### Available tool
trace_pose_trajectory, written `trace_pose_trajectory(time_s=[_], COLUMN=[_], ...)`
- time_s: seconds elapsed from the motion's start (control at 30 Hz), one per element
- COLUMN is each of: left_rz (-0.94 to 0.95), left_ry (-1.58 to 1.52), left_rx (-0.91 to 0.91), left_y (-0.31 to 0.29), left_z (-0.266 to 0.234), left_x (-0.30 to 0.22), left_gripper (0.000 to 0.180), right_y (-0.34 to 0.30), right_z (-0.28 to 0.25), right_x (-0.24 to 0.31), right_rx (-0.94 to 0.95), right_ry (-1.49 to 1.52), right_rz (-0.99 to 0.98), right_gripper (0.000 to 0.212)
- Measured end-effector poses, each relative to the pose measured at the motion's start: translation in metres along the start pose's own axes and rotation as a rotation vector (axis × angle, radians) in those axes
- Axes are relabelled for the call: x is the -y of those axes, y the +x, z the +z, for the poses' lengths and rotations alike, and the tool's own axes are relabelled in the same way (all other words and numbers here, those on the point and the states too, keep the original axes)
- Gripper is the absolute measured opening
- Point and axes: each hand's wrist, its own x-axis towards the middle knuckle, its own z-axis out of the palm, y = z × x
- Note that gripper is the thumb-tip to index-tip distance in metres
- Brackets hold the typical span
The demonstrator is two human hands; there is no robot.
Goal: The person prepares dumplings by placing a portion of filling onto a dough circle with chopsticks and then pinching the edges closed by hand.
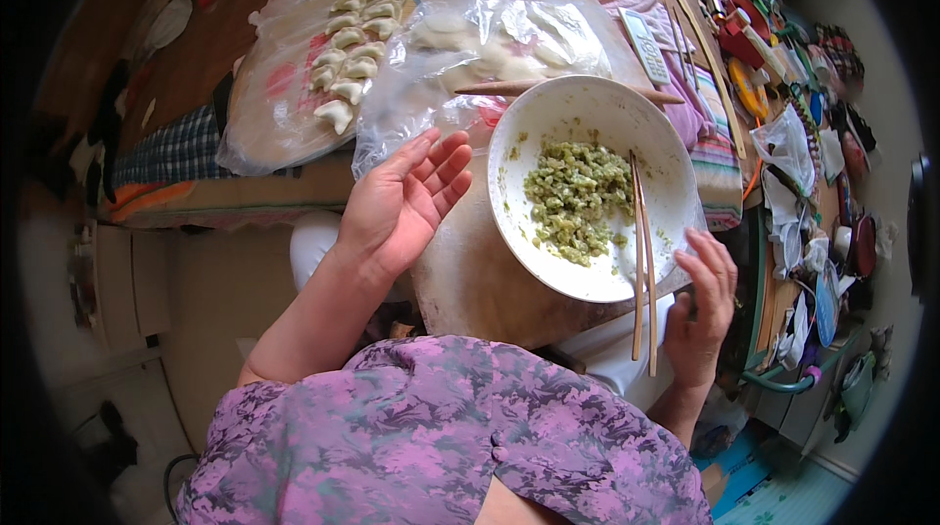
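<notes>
Shaped dumplings (351, 48) already lie far left, while chopped green filling (578, 194) remains in the white bowl (627, 119) between left hand (409, 200) and right hand (701, 305), both grips released and empty.

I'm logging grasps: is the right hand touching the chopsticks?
Apart: the head view shows a visible gap between the right hand and the chopsticks.

A pale wall (889, 45) rises right of the cluttered side table (774, 303), and well to that table's left — all under soft light — are a broad brown surface (220, 30), a whitish cabinet (135, 270) and a stretch of tan floor (208, 300).
</notes>
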Motion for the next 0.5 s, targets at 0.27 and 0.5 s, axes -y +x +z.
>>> trace_pose_trajectory(time_s=[0.27,0.5], left_rz=[0.125,0.539], left_ry=[0.166,0.778], left_rx=[0.0,0.006], left_y=[0.026,0.056], left_z=[-0.002,-0.003], left_x=[0.004,-0.001], left_gripper=[0.028,0.026], right_y=[0.052,0.124], right_z=[-0.019,0.017], right_x=[-0.006,-0.025], right_rx=[-0.21,-0.068], right_ry=[-0.026,0.044], right_rz=[-0.032,-0.017], right_gripper=[0.027,0.027])
